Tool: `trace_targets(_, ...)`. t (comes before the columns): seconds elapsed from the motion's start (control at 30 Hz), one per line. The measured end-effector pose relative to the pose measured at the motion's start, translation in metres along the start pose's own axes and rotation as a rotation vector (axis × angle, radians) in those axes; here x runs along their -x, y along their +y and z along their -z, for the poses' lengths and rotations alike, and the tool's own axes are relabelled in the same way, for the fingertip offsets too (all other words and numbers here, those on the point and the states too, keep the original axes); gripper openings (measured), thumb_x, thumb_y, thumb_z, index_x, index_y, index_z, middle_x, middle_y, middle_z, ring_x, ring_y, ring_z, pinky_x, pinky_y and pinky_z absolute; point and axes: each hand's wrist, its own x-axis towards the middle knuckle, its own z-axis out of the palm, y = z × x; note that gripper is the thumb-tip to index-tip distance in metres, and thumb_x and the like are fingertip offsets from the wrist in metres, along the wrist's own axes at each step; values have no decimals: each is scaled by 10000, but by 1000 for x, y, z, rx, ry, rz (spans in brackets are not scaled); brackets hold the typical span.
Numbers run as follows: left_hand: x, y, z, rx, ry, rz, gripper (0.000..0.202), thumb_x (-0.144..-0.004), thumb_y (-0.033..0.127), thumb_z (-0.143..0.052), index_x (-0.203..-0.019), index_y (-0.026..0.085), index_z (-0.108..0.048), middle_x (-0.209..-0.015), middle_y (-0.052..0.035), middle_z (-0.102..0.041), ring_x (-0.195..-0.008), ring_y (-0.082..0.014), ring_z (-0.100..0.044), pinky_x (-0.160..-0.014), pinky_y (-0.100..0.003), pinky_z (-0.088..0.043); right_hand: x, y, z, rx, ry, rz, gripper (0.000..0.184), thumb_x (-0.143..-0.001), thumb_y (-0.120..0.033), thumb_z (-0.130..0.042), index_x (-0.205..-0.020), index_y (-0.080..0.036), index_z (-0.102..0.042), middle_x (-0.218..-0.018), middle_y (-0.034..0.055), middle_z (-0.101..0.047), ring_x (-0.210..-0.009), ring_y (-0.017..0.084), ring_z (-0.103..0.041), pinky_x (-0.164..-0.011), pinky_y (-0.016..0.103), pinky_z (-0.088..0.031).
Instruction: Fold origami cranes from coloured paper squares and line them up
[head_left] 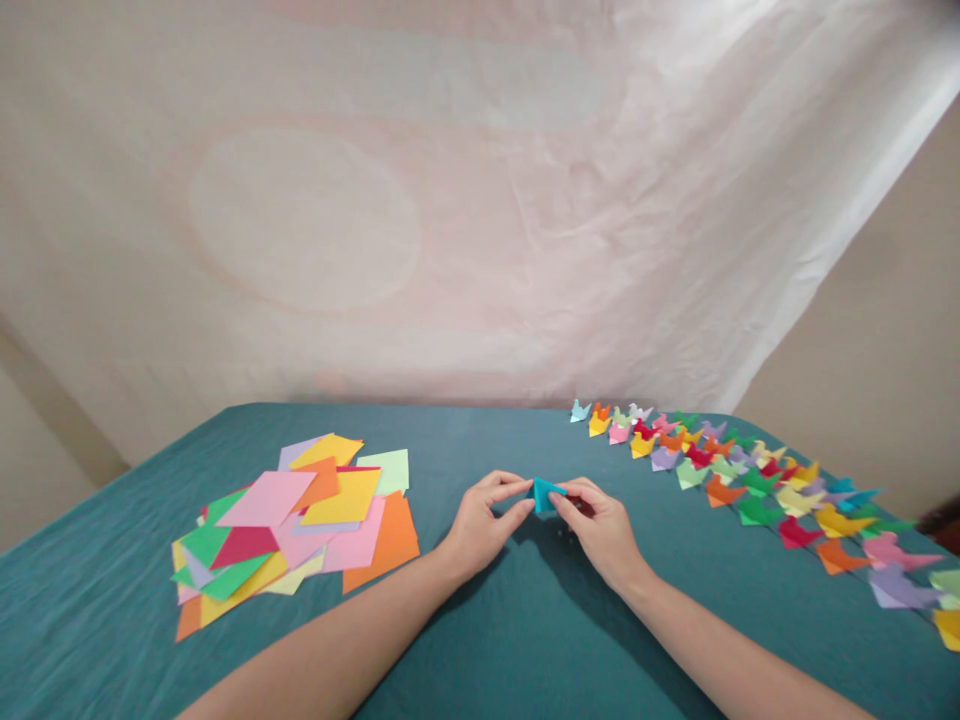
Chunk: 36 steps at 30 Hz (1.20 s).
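I have the left hand [484, 522] and right hand [601, 526] pinching opposite sides of a folded blue paper [545, 496] over the teal tablecloth [487, 650], and from back here I see scattered coloured sheets [341, 497] leftward, rows of paper birds [759, 482] rightward, and a pale drape [480, 220] beyond.

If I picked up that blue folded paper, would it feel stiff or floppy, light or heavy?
The blue folded paper would probably feel stiff, as its edges look straight and sharp. It's likely light, being a small piece held between the left hand and right hand. Being paper, it might crease if squeezed.
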Motion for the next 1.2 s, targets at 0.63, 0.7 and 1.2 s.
trace_targets(0.63, 3, 4, -4, 3, 150, -41, 53, -773, 211, -639, -764, 177, -678, -811, -28, -678, -777, -148, -623, -767, -263, -476, 9, -7, -4, 216, -40, 373, 182, -850, -207, -535, -954, -225, -683, -792, 33, -580, -686, 139, -546, -600, 258, -447)
trace_targets(0.7, 3, 5, -4, 10, 140, -32, 57, -771, 212, -641, -755, 173, -679, -808, -28, -679, -773, -147, -623, -767, -261, -476, 10, -7, -4, 245, -38, 393, 196, -851, -203, -535, -975, -238, -683, -793, 32, -587, -723, 150, -552, -648, 276, -450)
trace_targets(1.2, 1, 6, -5, -18, 148, 21, 43, -753, 195, -650, -759, 172, -685, -809, -29, -641, -779, -144, -593, -746, -259, -453, 10, -6, -4, 385, 53, 410, 151, -861, -239, -550, -929, -233, -685, -778, 21, -618, -732, 160, -554, -680, 306, -405)
